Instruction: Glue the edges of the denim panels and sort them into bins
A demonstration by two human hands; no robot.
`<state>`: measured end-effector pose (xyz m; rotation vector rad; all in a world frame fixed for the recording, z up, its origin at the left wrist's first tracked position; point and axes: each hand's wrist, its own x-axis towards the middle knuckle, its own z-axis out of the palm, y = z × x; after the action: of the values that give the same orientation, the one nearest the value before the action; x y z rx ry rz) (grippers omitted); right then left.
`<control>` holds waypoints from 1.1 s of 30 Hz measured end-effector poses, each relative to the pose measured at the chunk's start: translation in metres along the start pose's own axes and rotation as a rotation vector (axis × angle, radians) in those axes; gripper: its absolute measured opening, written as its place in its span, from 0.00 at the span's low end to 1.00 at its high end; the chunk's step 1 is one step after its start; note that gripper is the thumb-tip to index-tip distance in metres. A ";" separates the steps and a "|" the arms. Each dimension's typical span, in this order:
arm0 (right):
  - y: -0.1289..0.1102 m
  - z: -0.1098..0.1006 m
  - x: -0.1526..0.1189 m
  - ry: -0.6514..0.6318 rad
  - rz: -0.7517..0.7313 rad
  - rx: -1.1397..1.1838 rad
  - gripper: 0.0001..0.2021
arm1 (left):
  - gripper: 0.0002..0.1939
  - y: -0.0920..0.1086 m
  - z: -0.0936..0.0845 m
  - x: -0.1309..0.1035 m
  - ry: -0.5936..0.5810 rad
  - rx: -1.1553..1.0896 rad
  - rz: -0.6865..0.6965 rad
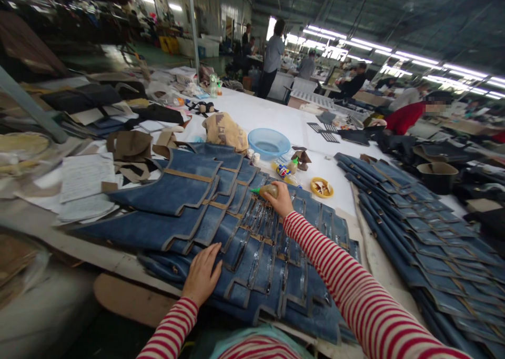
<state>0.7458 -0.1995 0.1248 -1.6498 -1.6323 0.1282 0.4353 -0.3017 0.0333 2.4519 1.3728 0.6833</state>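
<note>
Overlapping blue panels with grey edges and tan strips lie fanned out on the table in front of me. My right hand grips a squeeze bottle with a green nozzle, tipped sideways so the nozzle points left just above the panels. Shiny wet streaks, like glue, run along the edges of several panels in the middle and to the right. My left hand rests flat on the near panels with its fingers spread, holding nothing.
Beyond the panels stand a blue basin, a patterned tan cloth, a yellow dish and a second green-capped bottle. More blue panels lie stacked at right. Papers cover the left. People work farther back.
</note>
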 end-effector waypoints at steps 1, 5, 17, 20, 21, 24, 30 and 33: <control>0.001 0.000 -0.002 -0.017 0.010 0.011 0.21 | 0.22 0.000 0.000 0.000 0.002 0.000 0.000; 0.001 0.001 -0.007 -0.076 0.009 0.038 0.20 | 0.22 0.000 0.000 -0.001 0.012 -0.004 0.003; -0.011 0.003 -0.021 -0.153 0.044 0.044 0.21 | 0.22 0.000 -0.001 -0.001 0.006 -0.036 -0.005; -0.015 0.005 -0.031 -0.235 0.110 0.071 0.21 | 0.22 0.000 -0.001 -0.001 0.006 -0.038 -0.010; -0.016 0.005 -0.032 -0.248 0.134 0.079 0.21 | 0.22 0.001 -0.001 -0.001 0.006 -0.039 -0.012; -0.016 0.005 -0.031 -0.222 0.169 0.088 0.22 | 0.22 0.001 -0.001 0.000 0.002 -0.044 -0.015; -0.018 0.004 -0.037 -0.270 0.166 0.128 0.21 | 0.22 0.000 -0.001 0.000 -0.012 -0.052 -0.016; -0.019 0.004 -0.041 -0.259 0.198 0.154 0.21 | 0.22 0.001 -0.001 0.000 -0.017 -0.054 -0.017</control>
<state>0.7213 -0.2363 0.1154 -1.7259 -1.5960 0.5745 0.4353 -0.3019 0.0345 2.3961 1.3498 0.6853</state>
